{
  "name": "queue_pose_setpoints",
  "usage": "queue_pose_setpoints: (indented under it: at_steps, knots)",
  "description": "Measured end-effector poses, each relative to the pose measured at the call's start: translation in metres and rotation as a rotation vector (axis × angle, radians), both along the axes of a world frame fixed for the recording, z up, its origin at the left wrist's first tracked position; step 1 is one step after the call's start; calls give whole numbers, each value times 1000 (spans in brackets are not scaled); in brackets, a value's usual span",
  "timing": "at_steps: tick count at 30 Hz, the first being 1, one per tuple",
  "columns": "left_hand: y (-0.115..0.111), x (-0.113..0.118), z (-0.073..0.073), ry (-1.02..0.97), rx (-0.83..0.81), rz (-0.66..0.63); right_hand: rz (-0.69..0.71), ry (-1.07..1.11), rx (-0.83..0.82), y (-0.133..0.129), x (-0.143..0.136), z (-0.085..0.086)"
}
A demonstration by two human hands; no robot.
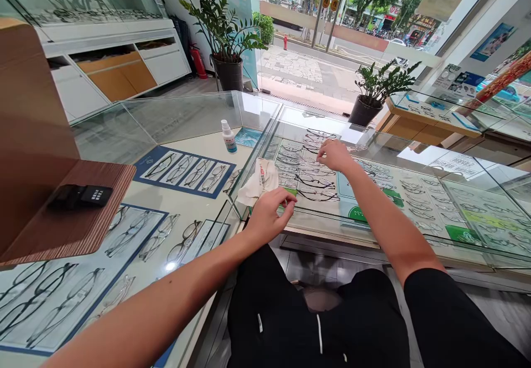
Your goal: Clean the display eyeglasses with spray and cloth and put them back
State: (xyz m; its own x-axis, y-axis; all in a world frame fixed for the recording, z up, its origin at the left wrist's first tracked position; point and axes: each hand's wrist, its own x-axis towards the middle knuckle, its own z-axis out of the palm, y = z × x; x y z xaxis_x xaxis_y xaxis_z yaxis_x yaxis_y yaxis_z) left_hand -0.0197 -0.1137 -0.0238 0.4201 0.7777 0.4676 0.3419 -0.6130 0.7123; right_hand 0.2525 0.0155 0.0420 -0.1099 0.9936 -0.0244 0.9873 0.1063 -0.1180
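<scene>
My left hand [272, 213] is over the front edge of the glass display counter, its fingers curled and close together; whatever may be between them is too small to make out. A crumpled white cloth [260, 182] with red print lies just beyond it. Further forward, my right hand [333, 155] reaches down over the counter top beside a pair of dark-framed glasses [312, 149], fingers bent downward and fingertips partly hidden. Two more dark-framed glasses [316, 182] rest between my hands. Rows of thin-framed glasses [417, 202] show through the glass on the right.
A white spray bottle [229, 137] stands on the left counter beyond a blue tray of glasses [186, 171]. At the left is a brown wooden stand [99, 213] holding a black device [81, 196]. Potted plants [229, 72] and a fire extinguisher [198, 62] stand farther back.
</scene>
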Motion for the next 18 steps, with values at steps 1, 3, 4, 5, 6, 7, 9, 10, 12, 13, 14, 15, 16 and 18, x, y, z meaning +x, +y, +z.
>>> queue_pose_setpoints:
  at_steps: [1,3,4,5,6,7,9,10,12,13,14,15,16,18]
  knots:
    - [0,0,0,1,0,0,-5,-3,-1,-1,0,0]
    - [0,0,-1,4,-2,-1,-19,-8,4,-3,-1,0]
    - [0,0,0,5,-5,-2,-27,-11,9,-3,-1,-1]
    - [0,0,0,6,-8,-2,-33,-14,14,-2,-2,-2]
    - [-1,0,0,8,-11,-2,-39,-17,18,-1,-3,-3]
    - [-1,0,1,8,-12,-2,-43,-21,21,0,-4,-5]
    - [-1,-1,2,9,-13,-4,-43,-28,23,1,-7,-7]
    - [-1,-1,3,10,-11,-5,-40,-29,24,2,-8,-7]
    - [-1,-1,4,9,-6,-6,-27,-26,25,1,-10,-5]
    - [-2,-2,4,7,-6,-7,-21,-23,27,-1,-11,-2]
    - [-2,-2,4,1,-11,-9,-15,-19,31,-4,-11,1]
    - [-2,-1,5,-11,-23,-10,-8,-14,35,-8,-12,6]
    - [-2,-1,5,-31,-46,-12,-1,-11,39,-15,-12,12]
    - [-2,1,6,-112,-165,-16,34,20,59,-36,-15,25]
